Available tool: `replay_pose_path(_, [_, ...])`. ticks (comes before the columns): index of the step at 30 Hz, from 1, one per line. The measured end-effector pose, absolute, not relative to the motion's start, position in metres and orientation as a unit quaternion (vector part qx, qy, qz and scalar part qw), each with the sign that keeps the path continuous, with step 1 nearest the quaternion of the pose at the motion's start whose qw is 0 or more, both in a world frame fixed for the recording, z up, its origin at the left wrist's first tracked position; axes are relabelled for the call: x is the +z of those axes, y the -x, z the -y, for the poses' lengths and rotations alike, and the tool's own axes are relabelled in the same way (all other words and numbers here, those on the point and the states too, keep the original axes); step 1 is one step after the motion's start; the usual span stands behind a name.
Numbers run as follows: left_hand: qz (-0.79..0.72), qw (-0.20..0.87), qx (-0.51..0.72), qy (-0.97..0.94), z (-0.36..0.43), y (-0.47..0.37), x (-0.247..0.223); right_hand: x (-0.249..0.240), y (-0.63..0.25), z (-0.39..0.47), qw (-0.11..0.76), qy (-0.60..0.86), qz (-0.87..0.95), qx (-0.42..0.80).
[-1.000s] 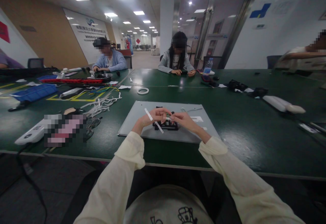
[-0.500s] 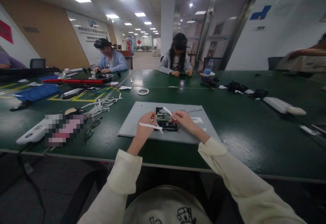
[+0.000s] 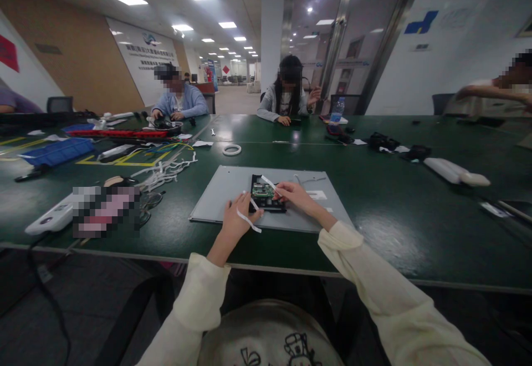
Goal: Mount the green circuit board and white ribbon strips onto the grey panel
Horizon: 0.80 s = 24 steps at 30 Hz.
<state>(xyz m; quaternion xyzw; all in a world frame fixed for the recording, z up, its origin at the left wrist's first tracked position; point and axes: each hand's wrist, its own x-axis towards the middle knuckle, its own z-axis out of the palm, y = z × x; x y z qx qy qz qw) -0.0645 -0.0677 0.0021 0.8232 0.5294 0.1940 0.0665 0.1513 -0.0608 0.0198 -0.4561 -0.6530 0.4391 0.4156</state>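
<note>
A black plastic frame with a green circuit board (image 3: pixel 261 190) in it lies on a flat grey panel (image 3: pixel 211 194) in front of me. My left hand (image 3: pixel 233 219) rests at the frame's left side, fingers stretched out and apart. One thin white strip (image 3: pixel 248 221) hangs across the back of that hand; a second white strip (image 3: pixel 251 201) lies along its fingers. Above the board's right part, my right hand (image 3: pixel 294 196) pinches another white strip (image 3: pixel 267 181) between thumb and fingers. The strip's free end points up and left. Part of the board is hidden by my right fingers.
A roll of white tape (image 3: pixel 231 150) lies beyond the panel. Left are tangled white strips (image 3: pixel 166 173), glasses (image 3: pixel 152 202), a white power strip (image 3: pixel 62 211) and a blue bin (image 3: pixel 58 152). Another white device (image 3: pixel 453 172) sits right. Two people sit across the table.
My left hand has opened from a pinch and lowered flat beside the frame, its strips shifting with it. My right hand still pinches its strip. A person opposite has raised a hand.
</note>
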Motion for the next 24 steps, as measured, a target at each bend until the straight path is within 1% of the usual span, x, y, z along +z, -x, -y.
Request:
replay_pose_path(9, [-0.547, 0.1, 0.116, -0.823, 0.069, 0.066, 0.013, 0.018, -0.153, 0.059, 0.411, 0.441, 0.653, 0.459])
replay_pose_path(15, [-0.549, 0.113, 0.084, -0.824, 0.064, 0.069, 0.015, 0.02, -0.152, 0.06, 0.426, 0.434, 0.628, 0.485])
replay_pose_path(19, [-0.546, 0.116, 0.069, -0.827, 0.059, 0.07, 0.013, 0.019, -0.154, 0.06, 0.465, 0.436, 0.583, 0.504])
replay_pose_path(24, [-0.571, 0.093, 0.051, -0.814, 0.053, 0.071, 0.007, 0.019, -0.159, 0.058, 0.53, 0.439, 0.504, 0.522])
